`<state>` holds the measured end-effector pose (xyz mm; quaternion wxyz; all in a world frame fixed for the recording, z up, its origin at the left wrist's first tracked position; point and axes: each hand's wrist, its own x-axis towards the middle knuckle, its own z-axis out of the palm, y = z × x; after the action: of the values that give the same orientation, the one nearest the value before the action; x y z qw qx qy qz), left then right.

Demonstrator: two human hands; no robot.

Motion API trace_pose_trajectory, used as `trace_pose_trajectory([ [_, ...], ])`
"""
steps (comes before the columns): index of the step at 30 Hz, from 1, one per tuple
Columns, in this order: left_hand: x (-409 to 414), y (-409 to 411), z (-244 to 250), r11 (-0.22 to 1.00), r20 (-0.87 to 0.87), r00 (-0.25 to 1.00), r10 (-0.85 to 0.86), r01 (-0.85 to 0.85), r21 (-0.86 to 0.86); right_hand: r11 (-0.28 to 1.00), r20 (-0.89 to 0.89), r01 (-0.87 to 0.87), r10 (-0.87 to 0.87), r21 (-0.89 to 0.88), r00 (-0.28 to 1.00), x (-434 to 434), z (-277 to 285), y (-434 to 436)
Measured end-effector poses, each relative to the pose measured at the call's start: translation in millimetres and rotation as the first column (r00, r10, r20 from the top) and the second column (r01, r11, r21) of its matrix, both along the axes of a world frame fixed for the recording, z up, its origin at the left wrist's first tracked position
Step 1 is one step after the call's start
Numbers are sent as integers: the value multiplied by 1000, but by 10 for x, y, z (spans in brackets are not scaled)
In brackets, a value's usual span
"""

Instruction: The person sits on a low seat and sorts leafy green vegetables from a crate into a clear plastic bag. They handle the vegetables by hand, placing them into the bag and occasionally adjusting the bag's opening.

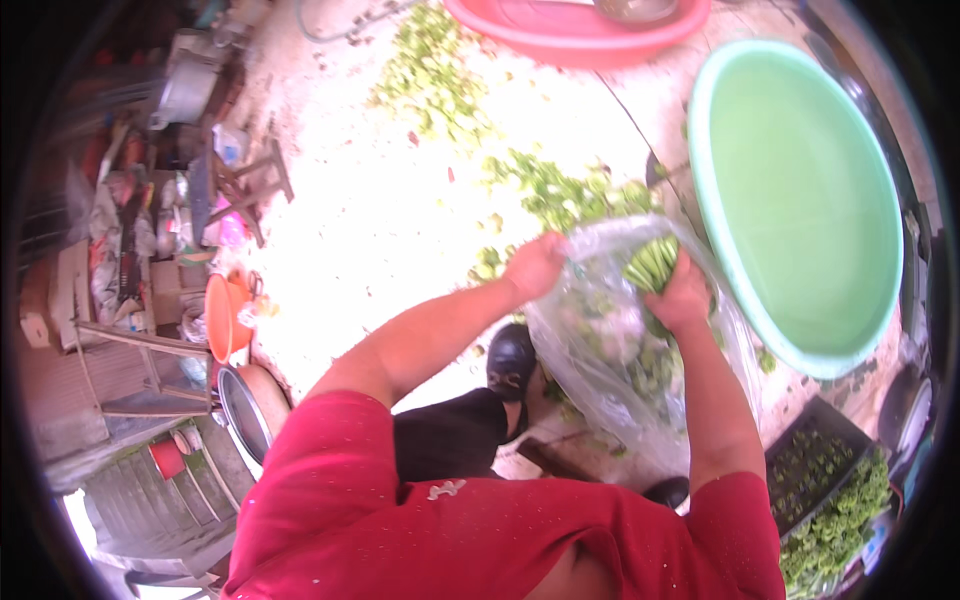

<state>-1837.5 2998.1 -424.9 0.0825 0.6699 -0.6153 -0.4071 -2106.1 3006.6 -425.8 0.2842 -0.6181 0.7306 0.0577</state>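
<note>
My left hand point(538, 266) grips the rim of a large clear plastic bag point(600, 367). In my right hand point(681, 296) is a bunch of green leafy vegetables point(651, 262), its cut stalks facing up, at the bag's open mouth. More leafy greens show dimly through the plastic lower in the bag. Just beyond the bag, loose green leaves point(555, 191) lie scattered on the floor, and a second heap of leaves point(431, 82) lies farther off.
A big green plastic tub point(806, 202) stands to the right, a red basin point(585, 37) at the top. Lower right are a black crate point(810, 461) and curly greens point(840, 517). An orange basin point(225, 319), a metal pot point(251, 412) and a wooden stool point(255, 184) stand left.
</note>
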Motion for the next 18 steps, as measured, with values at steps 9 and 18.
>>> trace_pose_trajectory([
  [9, 207, 106, 222, 989, -135, 982, 133, -122, 87, 997, -49, -55, 53, -44, 997, 114, -154, 217],
  [18, 98, 98, 347, 978, -120, 988, 93, -68, 199, 998, -23, 64, -64, -3, 998, 40, -197, 111],
])
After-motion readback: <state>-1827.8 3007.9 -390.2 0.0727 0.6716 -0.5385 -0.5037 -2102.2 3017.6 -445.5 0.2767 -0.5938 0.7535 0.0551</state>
